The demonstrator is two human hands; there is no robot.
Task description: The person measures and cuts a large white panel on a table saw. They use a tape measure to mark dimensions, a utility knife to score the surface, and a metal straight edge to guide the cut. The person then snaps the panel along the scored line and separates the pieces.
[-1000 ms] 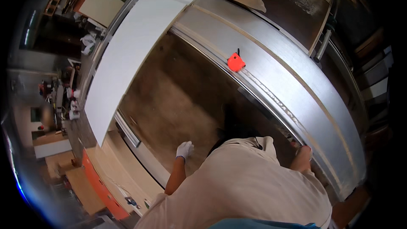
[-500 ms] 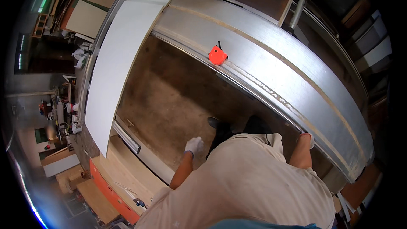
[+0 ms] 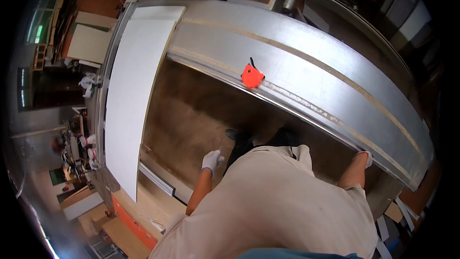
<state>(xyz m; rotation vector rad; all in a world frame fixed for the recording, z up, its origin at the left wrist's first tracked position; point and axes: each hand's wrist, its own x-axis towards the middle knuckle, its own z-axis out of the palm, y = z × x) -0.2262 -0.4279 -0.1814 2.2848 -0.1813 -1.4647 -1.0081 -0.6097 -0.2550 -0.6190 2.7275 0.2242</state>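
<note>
My left hand (image 3: 212,160), in a white glove, hangs over the brown floor to the left of my body. Its fingers look curled in, and I see nothing in them. My right hand (image 3: 365,158), also gloved, is at the near edge of the long silver metal table (image 3: 306,62), far along to the right. The table edge and wrist hide most of its fingers. An orange-red tape measure (image 3: 251,76) with a black strap lies on the table near that edge, out of reach of either hand. A long white panel (image 3: 136,86) lies across the table's left end.
A metal rail (image 3: 158,180) juts out beneath the panel's near end, beside a pale wooden top with an orange side (image 3: 128,215). Boards (image 3: 91,36) lean at the far left. Offcuts (image 3: 397,213) stand at the lower right. My dark shoe (image 3: 232,135) is on the floor.
The view has shifted, so the panel and tape measure sit lower in it. My left hand has moved slightly left; my right hand stays at the table edge, a little farther right in view.
</note>
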